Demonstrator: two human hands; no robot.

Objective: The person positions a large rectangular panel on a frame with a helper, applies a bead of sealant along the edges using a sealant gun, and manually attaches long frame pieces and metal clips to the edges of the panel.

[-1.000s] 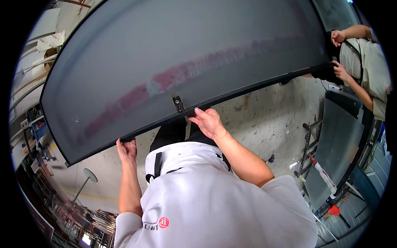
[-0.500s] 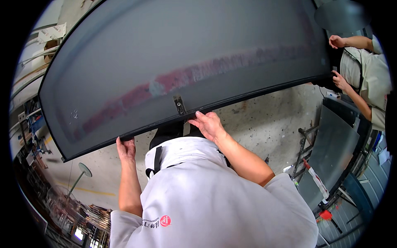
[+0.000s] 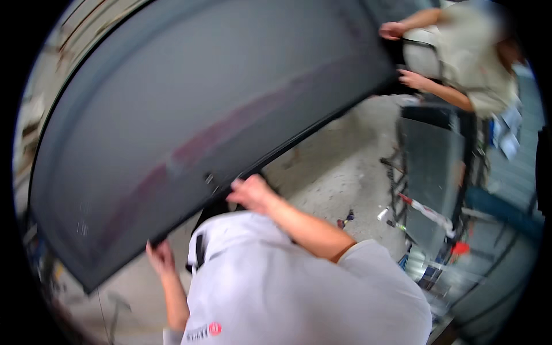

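A large dark grey framed panel [image 3: 247, 80], with a smeared reddish band across it, spans the view in front of me. My left hand [image 3: 161, 257] grips its near edge towards the left corner, thumb on top and fingers underneath. Further right along the same edge, my right hand [image 3: 251, 192] holds it the same way, close to a small metal fitting [image 3: 210, 181] on the panel's face. At the right end stands a co-worker [image 3: 460, 57] in a light shirt, one hand [image 3: 413, 79] at the panel's corner and the other [image 3: 393, 30] by its end edge. Motion blurs the picture.
Right of me a grey sheet [image 3: 431, 172] leans on a dark stand, with a red-and-white tube-like thing [image 3: 428, 213] beside it. A small dark tool [image 3: 346, 219] lies on the concrete floor [image 3: 322, 184]. A round-topped stand [image 3: 119, 302] is at lower left.
The panel now slants more steeply in view, its left corner lower and nearer. The co-worker and the leaning sheet appear further left. Both my hands keep hold of the edge.
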